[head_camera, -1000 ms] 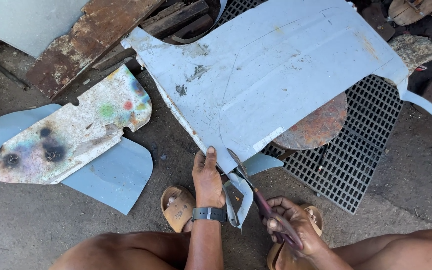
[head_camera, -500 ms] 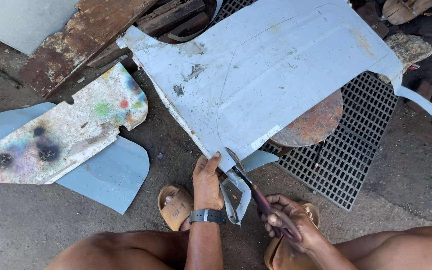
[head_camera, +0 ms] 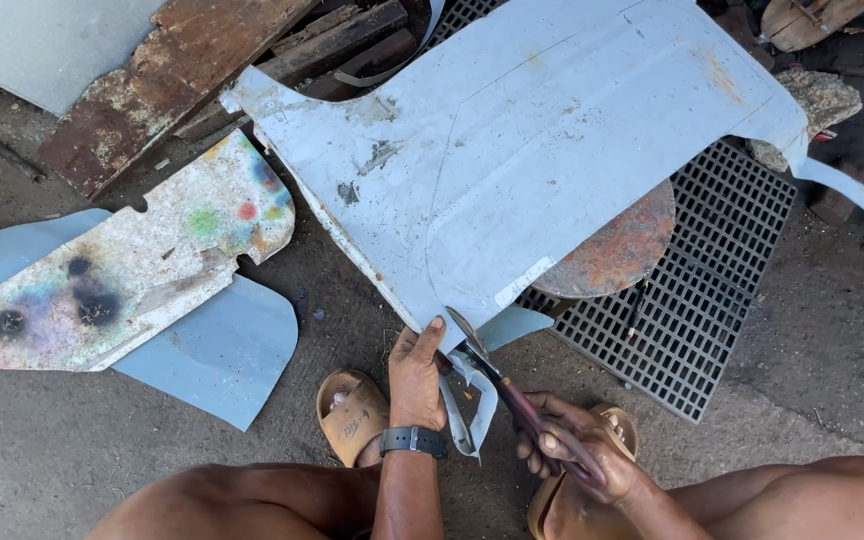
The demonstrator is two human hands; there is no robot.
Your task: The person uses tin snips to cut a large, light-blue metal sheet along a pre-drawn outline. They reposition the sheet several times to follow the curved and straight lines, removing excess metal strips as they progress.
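Right hand [head_camera: 577, 455] is wrapped tight around the snips [head_camera: 497, 375], blades biting into the sheet [head_camera: 542, 150] just ahead. Left hand [head_camera: 417, 375], right beside them, pinches the sheet's edge, probably to steady it. Offcut curl [head_camera: 477, 410] hangs between both hands.

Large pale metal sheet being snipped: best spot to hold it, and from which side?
Probably the sheet's near edge, just left of the cut, approached from the person's side, as the left hand does: thumb on top, fingers under. The sheet tilts down toward that corner, and the snips in the right hand bite beside it, with the cut strip curling down.
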